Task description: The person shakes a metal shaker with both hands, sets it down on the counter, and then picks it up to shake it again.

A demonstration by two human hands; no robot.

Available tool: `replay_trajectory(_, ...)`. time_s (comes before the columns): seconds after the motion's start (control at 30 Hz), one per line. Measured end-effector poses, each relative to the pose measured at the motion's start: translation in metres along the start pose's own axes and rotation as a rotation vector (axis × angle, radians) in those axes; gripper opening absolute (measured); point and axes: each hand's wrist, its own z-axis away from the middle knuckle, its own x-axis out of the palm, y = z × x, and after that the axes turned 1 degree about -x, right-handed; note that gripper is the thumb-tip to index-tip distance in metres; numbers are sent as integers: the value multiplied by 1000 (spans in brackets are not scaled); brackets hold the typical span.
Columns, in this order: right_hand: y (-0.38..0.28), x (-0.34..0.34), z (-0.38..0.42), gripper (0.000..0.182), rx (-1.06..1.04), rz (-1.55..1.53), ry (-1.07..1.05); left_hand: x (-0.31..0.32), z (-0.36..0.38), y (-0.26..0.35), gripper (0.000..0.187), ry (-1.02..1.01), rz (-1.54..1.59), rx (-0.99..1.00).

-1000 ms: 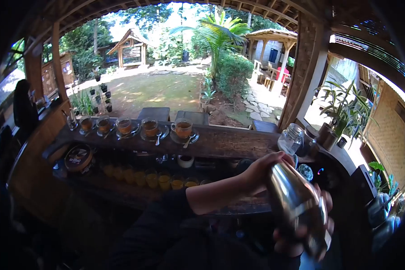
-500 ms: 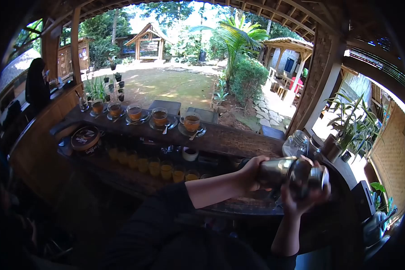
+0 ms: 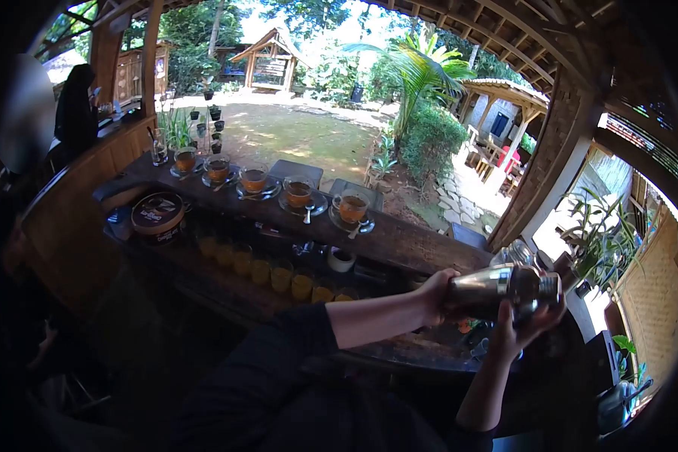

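A shiny metal cocktail shaker (image 3: 481, 288) lies nearly level above the counter at the right, its narrower end pointing right. My left hand (image 3: 435, 295) is wrapped round its wide left end. My right hand (image 3: 526, 325) grips the narrower right end from below and the side, thumb up along the metal. Just behind the shaker stands a clear glass jar (image 3: 514, 255), partly hidden. Glass cups of amber drink, one of them a cup (image 3: 352, 205) on a saucer with a spoon, line the upper ledge to the left.
Several glasses of orange drink (image 3: 281, 279) stand in a row on the lower shelf, beside a round brown tub (image 3: 158, 215). A white cup (image 3: 340, 260) sits near them. A person in dark clothes (image 3: 77, 109) stands far left. Potted plants (image 3: 599, 233) are at the right.
The shaker has shifted slightly right and down in the picture, still in both hands. The whole scene has also slid right and tilted as the head turned.
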Motion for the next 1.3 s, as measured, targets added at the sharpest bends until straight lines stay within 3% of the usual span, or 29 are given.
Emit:
replay_trajectory(0.07,-25,-8,10,93,-454,79,-188,13,34,8,32,-260,-84,95)
replay_trajectory(0.1,-9,-11,19,93,-440,73,-197,28,55,12,32,-325,-139,193)
replay_trajectory(0.13,11,-31,35,92,-360,123,-217,31,67,17,33,-584,-271,280)
replay_trajectory(0.2,46,-68,63,89,-210,224,-254,43,95,30,35,-861,-513,539)
replay_trajectory(0.23,54,-55,69,87,-133,276,-271,38,92,36,36,-795,-518,568)
replay_trajectory(0.33,75,-27,89,83,87,429,-322,-14,53,56,40,-401,-58,84)
replay_trajectory(0.37,6,50,42,76,-479,458,0,-29,48,59,42,-118,36,-2)
replay_trajectory(0.4,-44,87,22,75,-25,109,-5,-39,55,58,43,47,-39,57)
replay_trajectory(0.47,0,51,41,77,-89,58,-17,-28,84,63,41,18,20,8)
replay_trajectory(0.5,-1,63,39,77,-94,44,-21,-33,94,69,38,-237,-102,65)
replay_trajectory(0.53,-4,74,42,77,-75,41,-22,-17,117,71,35,-330,-103,191)
replay_trajectory(0.6,-16,97,46,78,-38,31,-20,-10,138,78,34,-753,-409,466)
replay_trajectory(0.7,-42,128,50,79,9,22,-17,-22,150,91,35,-648,-335,344)
replay_trajectory(0.8,-64,152,61,80,62,14,-20,-69,132,108,32,-125,-32,22)
replay_trajectory(0.83,-67,158,63,80,77,16,-18,-80,135,108,32,85,-43,39)
replay_trajectory(0.87,-64,161,61,80,15,42,27,-85,134,108,32,85,-43,45)
replay_trajectory(0.93,-19,134,82,83,-327,-12,79,-74,157,113,33,-106,-32,71)
replay_trajectory(0.97,-17,139,84,83,-318,-19,74,-73,164,110,33,-131,-299,354)
replay_trajectory(1.0,-16,143,86,83,-273,13,65,-59,181,115,29,-414,-283,325)
replay_trajectory(1.07,-15,149,87,83,-195,80,49,-41,197,119,28,-718,-537,546)
replay_trajectory(1.13,-18,155,88,82,-118,143,32,-46,196,120,30,-697,-612,629)
replay_trajectory(1.2,-25,160,86,82,-46,205,13,-75,178,119,36,-325,-366,474)
replay_trajectory(1.23,-29,163,83,82,-13,235,3,-99,150,125,38,-176,-57,63)
replay_trajectory(1.27,-34,166,80,82,23,268,-6,-110,147,121,39,89,-13,67)
replay_trajectory(1.3,-34,163,80,82,24,266,-4,-110,149,117,39,103,-3,78)
